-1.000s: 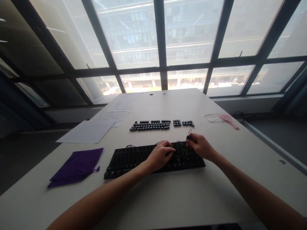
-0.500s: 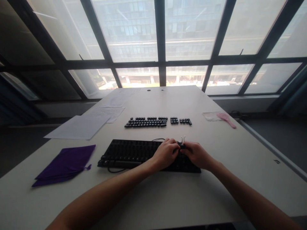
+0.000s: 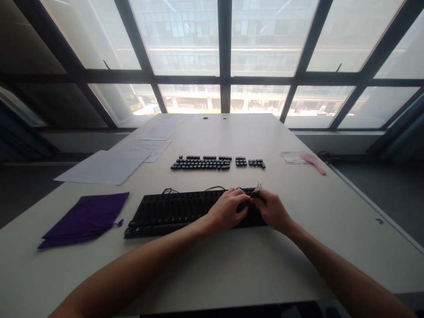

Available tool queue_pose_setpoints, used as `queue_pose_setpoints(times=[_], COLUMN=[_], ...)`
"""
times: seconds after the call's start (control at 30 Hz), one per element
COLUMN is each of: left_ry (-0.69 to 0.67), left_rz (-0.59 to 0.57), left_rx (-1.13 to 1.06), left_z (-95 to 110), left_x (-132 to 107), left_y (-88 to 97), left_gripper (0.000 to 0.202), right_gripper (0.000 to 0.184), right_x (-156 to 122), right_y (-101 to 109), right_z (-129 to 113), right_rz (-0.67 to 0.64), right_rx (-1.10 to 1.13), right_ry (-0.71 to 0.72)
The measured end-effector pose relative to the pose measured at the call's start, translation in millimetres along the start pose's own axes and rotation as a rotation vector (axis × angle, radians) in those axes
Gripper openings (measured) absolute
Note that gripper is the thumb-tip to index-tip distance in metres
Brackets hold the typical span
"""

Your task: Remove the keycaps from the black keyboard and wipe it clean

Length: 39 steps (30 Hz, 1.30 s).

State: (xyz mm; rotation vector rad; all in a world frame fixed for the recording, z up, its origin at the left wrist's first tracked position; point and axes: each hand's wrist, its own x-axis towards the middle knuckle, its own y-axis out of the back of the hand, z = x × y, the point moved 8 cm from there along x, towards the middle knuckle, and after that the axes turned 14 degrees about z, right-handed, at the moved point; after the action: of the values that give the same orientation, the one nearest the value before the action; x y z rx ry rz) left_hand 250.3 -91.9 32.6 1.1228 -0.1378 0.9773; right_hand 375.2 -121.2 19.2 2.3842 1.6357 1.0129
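Note:
A black keyboard (image 3: 179,206) lies slightly askew on the white table, its key area mostly bare of caps. Above its right end my two hands meet. My right hand (image 3: 273,211) is closed in a pinch around a keycap puller, whose pale wire prongs (image 3: 259,185) point upward. Fingers bent and pressed together, my left hand (image 3: 228,208) touches the dark piece (image 3: 254,194) between both hands; whether it grips a keycap there is hidden. Behind the keyboard, removed black keycaps (image 3: 200,164) stand in rows, with smaller groups (image 3: 241,161) to their right.
A purple cloth pouch (image 3: 84,218) lies left of the keyboard. Sheets of paper (image 3: 104,167) spread behind it. Toward the right edge sits a pink brush-shaped item (image 3: 313,162) on a pale packet (image 3: 291,157). Cable loops (image 3: 170,191) show behind the keyboard.
The keyboard has shifted left and turned a little, its left end nearer me. Both hands stay together at its right end, and the wire prongs have tilted rightward.

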Motion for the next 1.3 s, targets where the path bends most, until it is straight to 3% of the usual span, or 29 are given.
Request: queue_pose_setpoints(times=[0.23,0.37,0.5,0.63,0.83,1.07,1.17,1.3], left_ry=[0.042,0.058,0.101,0.115,0.025,-0.08,-0.059,0.083], left_rz=[-0.037,-0.003,0.092,0.121,0.14,0.163,0.194,0.141], left_rx=[-0.055,-0.101,-0.173,-0.187,-0.144,-0.122,-0.199,-0.22], left_z=[-9.5,-11.2,-11.4,-8.6,1.7,4.8,4.6,-6.0], left_x=[-0.5,-1.5,0.1,0.6,-1.3,-1.4,0.1,7.4], left_y=[-8.8,-6.4,2.7,5.3,8.1,8.7,12.4,16.6], left_gripper=[0.024,0.017,0.022,0.03,0.042,0.022,0.017,0.021], right_gripper=[0.015,0.013,0.016,0.018,0.019,0.021,0.021,0.021], right_x=[1.7,-0.6,-0.2,0.7,1.6,3.1,3.7,6.3], right_y=[2.9,-1.0,4.6,3.8,0.4,1.9,1.2,3.2], right_z=[13.9,7.1,5.1,9.2,9.7,7.6,9.3,11.1], right_rz=[0.105,0.058,0.13,0.131,0.09,0.119,0.128,0.15], right_rx=[0.236,0.204,0.126,0.162,0.311,0.335,0.329,0.323], right_ry=[-0.218,-0.147,-0.095,-0.152,-0.233,-0.242,-0.258,-0.256])
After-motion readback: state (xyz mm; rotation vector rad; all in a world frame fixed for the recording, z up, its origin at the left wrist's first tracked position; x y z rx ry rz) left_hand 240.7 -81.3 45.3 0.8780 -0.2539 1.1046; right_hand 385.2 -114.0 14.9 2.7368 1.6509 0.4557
